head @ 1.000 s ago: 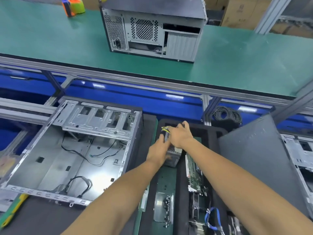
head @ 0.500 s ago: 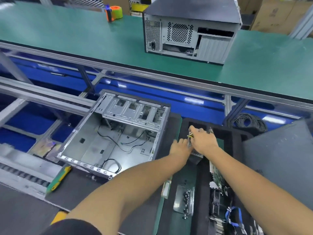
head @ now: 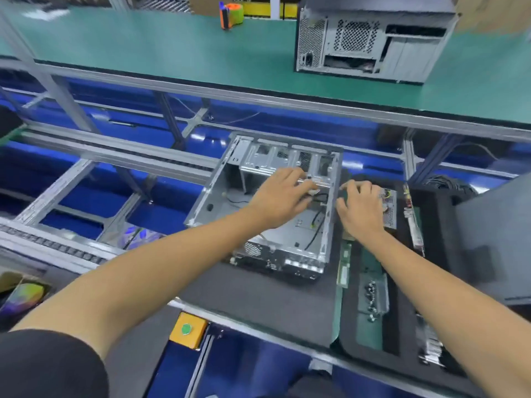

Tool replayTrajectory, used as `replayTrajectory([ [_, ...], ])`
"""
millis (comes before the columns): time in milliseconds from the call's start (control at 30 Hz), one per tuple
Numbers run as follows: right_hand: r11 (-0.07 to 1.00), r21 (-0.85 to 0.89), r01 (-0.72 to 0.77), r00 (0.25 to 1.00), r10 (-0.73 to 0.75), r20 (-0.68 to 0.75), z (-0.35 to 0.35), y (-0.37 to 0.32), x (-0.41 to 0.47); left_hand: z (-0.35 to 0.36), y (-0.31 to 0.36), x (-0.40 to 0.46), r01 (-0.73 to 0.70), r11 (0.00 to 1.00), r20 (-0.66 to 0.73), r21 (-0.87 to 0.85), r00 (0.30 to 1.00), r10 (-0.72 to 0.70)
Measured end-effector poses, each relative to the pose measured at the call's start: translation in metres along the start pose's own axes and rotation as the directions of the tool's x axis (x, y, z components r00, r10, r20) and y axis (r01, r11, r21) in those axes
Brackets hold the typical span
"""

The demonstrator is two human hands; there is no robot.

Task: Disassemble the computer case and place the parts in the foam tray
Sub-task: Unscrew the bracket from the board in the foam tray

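Your left hand reaches over the open silver sheet-metal computer case, which lies on its side on a dark grey mat in front of you. The fingers stretch forward, slightly curled, over the drive-bay bracket at the case's far end; you cannot tell from here whether they grip anything. Black cables lie loose on the case floor beneath the hand.

Your right hand sits just to the right, its curled fingertips at the case's right wall, with the palm over the near edge of the black foam tray. Whether it grips the wall is unclear. The tray lies touching the mat's right side. In it, a silver perforated power supply box rests just beyond your right hand, and a small metal plate with screws lies nearer to you.

On the green conveyor belt beyond stands a second closed grey computer case.
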State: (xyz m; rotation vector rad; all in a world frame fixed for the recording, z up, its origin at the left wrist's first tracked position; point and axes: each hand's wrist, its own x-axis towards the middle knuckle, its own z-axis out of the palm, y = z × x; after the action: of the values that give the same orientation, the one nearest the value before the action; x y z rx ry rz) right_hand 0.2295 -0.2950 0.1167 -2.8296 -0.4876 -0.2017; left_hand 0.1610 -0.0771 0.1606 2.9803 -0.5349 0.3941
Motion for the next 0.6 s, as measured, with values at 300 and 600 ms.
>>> replayTrajectory([
  [300,0.944,0.222,0.244,0.966,-0.217,-0.143,0.059,-0.155,-0.116,0.013,-0.092,-0.223,0.447,0.856,-0.382,-0.261,0.766,-0.517],
  [600,0.916,-0.112,0.385,0.855,-0.308,0.418,0.136,-0.199,-0.169,0.073,-0.097,-0.308,0.935,0.284,0.424,-0.213,0.351,-0.835],
])
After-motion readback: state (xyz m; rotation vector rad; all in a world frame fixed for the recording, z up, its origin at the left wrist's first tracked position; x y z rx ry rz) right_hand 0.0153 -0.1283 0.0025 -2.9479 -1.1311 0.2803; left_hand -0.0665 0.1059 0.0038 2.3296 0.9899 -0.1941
